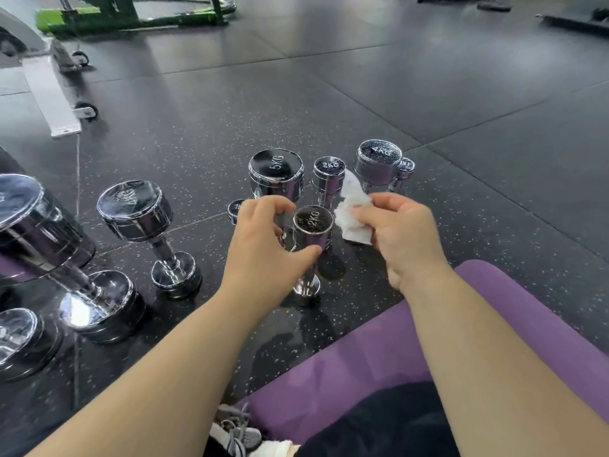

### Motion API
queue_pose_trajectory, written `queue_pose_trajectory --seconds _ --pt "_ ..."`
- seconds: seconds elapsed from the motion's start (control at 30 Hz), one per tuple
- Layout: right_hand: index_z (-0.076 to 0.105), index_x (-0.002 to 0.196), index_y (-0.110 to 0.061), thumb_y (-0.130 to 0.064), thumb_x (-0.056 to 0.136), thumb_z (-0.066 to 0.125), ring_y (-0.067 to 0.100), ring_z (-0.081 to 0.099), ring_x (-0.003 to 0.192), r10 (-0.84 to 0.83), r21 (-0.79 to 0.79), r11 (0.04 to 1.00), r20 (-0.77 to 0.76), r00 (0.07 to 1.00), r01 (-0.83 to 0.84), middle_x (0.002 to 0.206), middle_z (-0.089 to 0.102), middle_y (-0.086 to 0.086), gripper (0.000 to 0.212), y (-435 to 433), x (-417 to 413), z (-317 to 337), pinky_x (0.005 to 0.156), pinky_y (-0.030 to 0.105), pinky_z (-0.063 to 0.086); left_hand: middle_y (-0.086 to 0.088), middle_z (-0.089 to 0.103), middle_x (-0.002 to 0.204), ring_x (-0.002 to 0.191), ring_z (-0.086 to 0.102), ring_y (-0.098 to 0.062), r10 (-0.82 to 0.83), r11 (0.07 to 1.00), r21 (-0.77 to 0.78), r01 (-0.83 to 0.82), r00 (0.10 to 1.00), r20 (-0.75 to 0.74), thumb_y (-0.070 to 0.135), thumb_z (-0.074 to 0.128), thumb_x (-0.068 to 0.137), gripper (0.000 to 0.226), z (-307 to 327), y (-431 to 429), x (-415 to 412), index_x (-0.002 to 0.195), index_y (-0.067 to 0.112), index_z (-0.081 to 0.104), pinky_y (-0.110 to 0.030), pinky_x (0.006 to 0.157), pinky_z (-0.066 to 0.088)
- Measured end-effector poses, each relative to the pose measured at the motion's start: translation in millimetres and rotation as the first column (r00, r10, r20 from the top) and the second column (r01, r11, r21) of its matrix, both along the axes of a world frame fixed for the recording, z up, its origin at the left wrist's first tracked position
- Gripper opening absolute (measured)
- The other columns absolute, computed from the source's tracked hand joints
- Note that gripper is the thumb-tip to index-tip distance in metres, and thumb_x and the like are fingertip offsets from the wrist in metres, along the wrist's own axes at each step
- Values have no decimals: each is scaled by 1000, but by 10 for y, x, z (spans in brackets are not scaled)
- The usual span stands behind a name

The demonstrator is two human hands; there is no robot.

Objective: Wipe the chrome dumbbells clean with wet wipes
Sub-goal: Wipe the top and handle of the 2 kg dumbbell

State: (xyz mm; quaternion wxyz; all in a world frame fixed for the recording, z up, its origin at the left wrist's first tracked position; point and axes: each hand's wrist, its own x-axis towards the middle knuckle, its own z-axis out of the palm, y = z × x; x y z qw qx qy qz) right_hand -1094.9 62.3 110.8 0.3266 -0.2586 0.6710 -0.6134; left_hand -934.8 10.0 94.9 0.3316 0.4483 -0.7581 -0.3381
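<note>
Gripping upright 2KG dumbbell (313, 222) in left hand (263, 239), pinching crumpled wipe (352, 209) in right hand (402, 232) at 3 o'clock; seemingly midway, more dumbbells (276, 173) waiting.

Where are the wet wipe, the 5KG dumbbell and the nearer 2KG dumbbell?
wet wipe (352, 192): head view, crumpled middle.
5KG dumbbell (276, 166): head view, top face.
nearer 2KG dumbbell (313, 221): head view, top face.

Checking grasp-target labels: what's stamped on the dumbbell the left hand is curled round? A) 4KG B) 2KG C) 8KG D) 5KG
B: the top face of the dumbbell between the left hand's thumb and fingers reads 2KG; the right hand holds the wipe.
</note>
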Motion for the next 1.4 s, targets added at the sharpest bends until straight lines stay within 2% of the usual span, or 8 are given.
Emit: queue_pose_trajectory --seconds 0.1,0.23,0.43,0.63,0.8,0.93,1.07,1.4 --pt "63 67 -26 -12 80 72 11 64 106 194 77 981 -381 904 -178 119 68 -10 22 -145 167 32 98 36 49 19 57 116 102 57 -2 -40 960 271 68 994 -106 22 88 67 78 -114 -82 -81 132 37 46 -19 86 47" --pt "56 59 -18 -6 83 70 -2 65 103 348 3 931 -311 884 -365 115 72 -7 30 -167 341 -140 94 25 52 8 72 83 77 67 -12 -29 925 367 102 980 -199 12 79 74 41 -281 -100 -193 109 25 63 -34 71 57" --pt "72 88 -15 -7 87 52 9 69 90 20 -58 997 -450 893 -51 102 74 -10 22 -187 281 -262 85 38 56 14 72 88 86 67 -7 -91 923 348 167 970 -223 21 77 76 39 -335 -116 -242 108 37 62 -26 80 54" --pt "64 85 -17 -27 87 62 0 65 87 5 -109 991 -562 827 -80 126 67 -4 10 -21 530 -365 77 17 50 15 73 93 87 68 -5 -52 929 352 114 982 -181 18 73 80 35 -369 -142 -203 108 36 62 -30 80 56" --pt "63 89 -14 -27 94 60 3 61 84 -57 3 998 -375 925 63 88 67 -15 14 -208 319 -235 75 25 49 21 71 85 83 65 -1 -81 931 333 152 973 -216 17 74 80 38 -341 -67 -246 108 38 61 -26 80 54" --pt "73 103 -24 -16 95 59 2 55 123 152 -10 985 -438 886 -174 134 61 -10 18 -101 532 -300 101 20 43 16 71 92 75 64 6 -61 939 325 113 984 -167 14 67 83 39 -342 -104 -189 117 33 61 -12 64 48" --pt "71 119 -22 -21 96 56 -5 50 118 143 52 990 -466 873 -134 146 49 -10 27 -207 403 -217 87 -2 31 18 71 86 76 63 6 -41 946 309 101 980 -195 15 71 81 38 -326 -37 -217 102 44 58 -15 70 49" --pt "72 117 -21 -21 100 49 9 51 127 106 70 994 -506 856 -82 134 62 -5 29 -169 438 -210 106 23 37 22 69 79 71 61 8 -55 946 302 116 978 -203 13 70 82 32 -297 -22 -223 97 39 60 -9 64 45"
